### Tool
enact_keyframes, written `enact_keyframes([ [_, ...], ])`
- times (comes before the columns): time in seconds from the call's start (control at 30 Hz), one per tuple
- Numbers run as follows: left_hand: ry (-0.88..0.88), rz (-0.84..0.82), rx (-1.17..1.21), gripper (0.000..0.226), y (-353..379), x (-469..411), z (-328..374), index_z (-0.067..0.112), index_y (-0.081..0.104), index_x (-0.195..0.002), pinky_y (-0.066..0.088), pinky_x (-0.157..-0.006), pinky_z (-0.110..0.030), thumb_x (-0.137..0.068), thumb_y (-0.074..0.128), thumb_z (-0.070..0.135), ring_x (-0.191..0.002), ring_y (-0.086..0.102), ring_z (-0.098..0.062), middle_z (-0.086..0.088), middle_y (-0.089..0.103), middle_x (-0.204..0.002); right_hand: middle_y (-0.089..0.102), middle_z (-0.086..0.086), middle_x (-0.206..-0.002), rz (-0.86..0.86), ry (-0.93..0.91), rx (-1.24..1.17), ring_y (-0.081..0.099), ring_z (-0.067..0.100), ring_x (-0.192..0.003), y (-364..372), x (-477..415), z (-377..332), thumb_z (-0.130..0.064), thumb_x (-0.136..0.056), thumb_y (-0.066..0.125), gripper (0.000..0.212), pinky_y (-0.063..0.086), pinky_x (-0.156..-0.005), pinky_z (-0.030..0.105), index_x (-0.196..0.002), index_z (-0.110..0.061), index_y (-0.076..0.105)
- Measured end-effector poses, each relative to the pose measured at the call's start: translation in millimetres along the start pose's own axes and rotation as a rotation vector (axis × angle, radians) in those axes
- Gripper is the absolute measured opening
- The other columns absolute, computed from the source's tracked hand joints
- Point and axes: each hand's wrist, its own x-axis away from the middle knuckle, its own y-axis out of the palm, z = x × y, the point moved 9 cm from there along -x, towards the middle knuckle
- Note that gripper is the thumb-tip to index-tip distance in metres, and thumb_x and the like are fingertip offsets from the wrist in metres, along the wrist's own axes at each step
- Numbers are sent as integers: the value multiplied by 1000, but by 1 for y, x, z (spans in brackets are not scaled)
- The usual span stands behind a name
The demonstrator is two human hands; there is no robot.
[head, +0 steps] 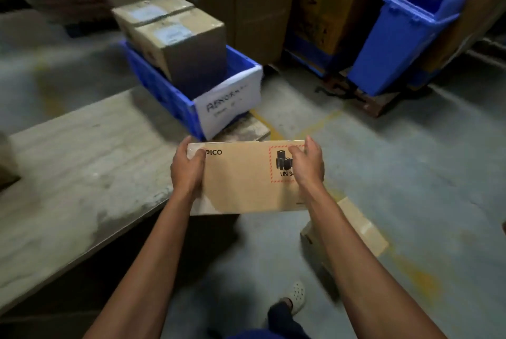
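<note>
Both hands carry a flat cardboard carton (246, 182) printed "PICO", held in the air on the near side of a blue crate (164, 92), partly over the desk (76, 160) corner and partly over the concrete floor (410, 174). The left hand (187, 171) grips the carton's left end with fingers curled round the edge. The right hand (308, 166) clasps the right end, partly covering a red-dashed battery mark.

The carton looks light, since it is carried by its two short ends alone. It also looks stiff, as the board shows no sag between the hands. Its smooth face could slip, and the battery mark suggests contents that should not be dropped or crushed. The short ends, or a palm underneath, seem the safest hold.

The crate stands on the desk and holds a taped brown box (178, 37) that rises well above its rim and fills the far part. The part nearest the carton looks free. A handwritten paper sign (230, 103) hangs on the crate's near end, too blurred to read with certainty.

Well to the right of the crate, a blue bin (405, 37) leans tilted against stacked goods, and its contents cannot be seen. A small closed carton (353, 229) sits on the floor, nearer than the crate and to its right.
</note>
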Motion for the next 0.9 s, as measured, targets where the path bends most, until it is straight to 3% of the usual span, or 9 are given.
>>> enact_keyframes([
  [0.1,10,137,59,34,-94,-3,-8,29,59,-128,44,-94,-31,-93,57,31,-107,54,-16,8,56,-118,46,-3,-149,-92,-93,26,48,27,-132,62,43,-41,-47,-80,53,45,38,-108,53,-123,-31,56],
  [0.23,23,331,157,19,-209,-7,-17,28,64,-103,48,-88,-36,-92,55,40,-98,60,-21,3,66,-106,43,-5,-151,-225,-214,-63,51,20,-130,137,100,-92,-38,-86,57,57,43,-108,47,-142,-27,50],
  [0.37,3,461,262,16,-296,-9,-35,21,65,-99,47,-77,-31,-94,58,35,-92,58,-18,1,66,-101,54,-3,-134,-419,-196,-188,66,16,-105,208,137,-106,-48,-73,63,60,58,-89,45,-131,-33,57],
  [0.47,-8,522,267,10,-333,-6,-61,16,65,-91,48,-67,-30,-90,66,26,-81,59,-17,0,66,-88,58,7,-132,-563,-161,-173,67,17,-100,263,146,-94,-49,-65,66,66,60,-81,40,-127,-27,62],
  [0.53,-27,527,277,6,-345,-6,-83,15,64,-89,50,-70,-31,-88,69,19,-78,60,-16,0,67,-83,55,6,-131,-616,-126,-155,64,18,-103,279,163,-93,-35,-78,70,57,57,-80,34,-132,-23,59],
  [0.6,-62,536,297,7,-353,-7,-105,12,63,-91,52,-74,-33,-88,70,14,-78,61,-14,0,67,-84,51,4,-132,-655,-108,-139,60,18,-109,296,167,-87,-23,-86,68,55,53,-88,35,-138,-19,54],
  [0.7,-107,542,329,10,-357,-14,-134,9,62,-97,54,-80,-36,-90,69,10,-86,63,-18,-4,68,-91,52,6,-135,-710,-125,-147,60,19,-114,322,159,-87,-23,-82,70,58,51,-102,43,-138,-18,55],
  [0.9,-141,430,283,23,-350,-56,-147,13,61,-120,52,-97,-38,-98,59,13,-110,61,-20,-4,64,-119,54,4,-141,-768,-108,-184,57,20,-121,361,126,-108,-19,-89,70,56,48,-106,45,-141,-13,53],
])
